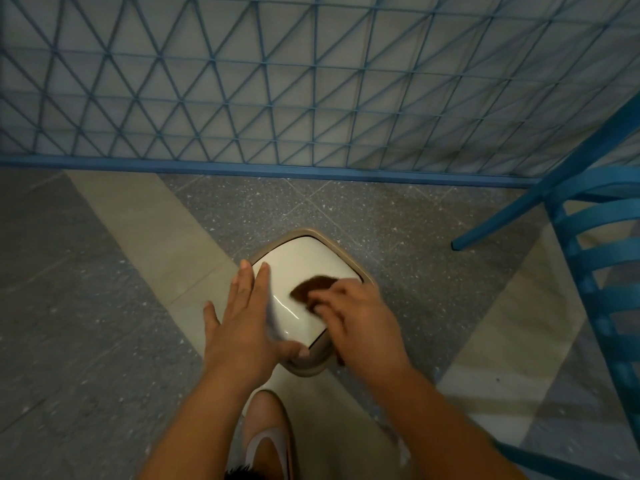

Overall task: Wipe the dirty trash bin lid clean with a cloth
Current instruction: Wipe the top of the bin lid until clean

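Our left hand (242, 317) lies flat along the left edge of the white trash bin lid (304, 271), fingers straight and spread, thumb hooked at the near rim. The lid sits on a beige bin whose body is hidden beneath it, so we cannot see what it holds. Our right hand (360, 317) is blurred; its curled fingers press a brown cloth (311, 287) onto the lid. 1 shoe (270, 434) shows below. A blue chair (588, 258) is cut off at right.
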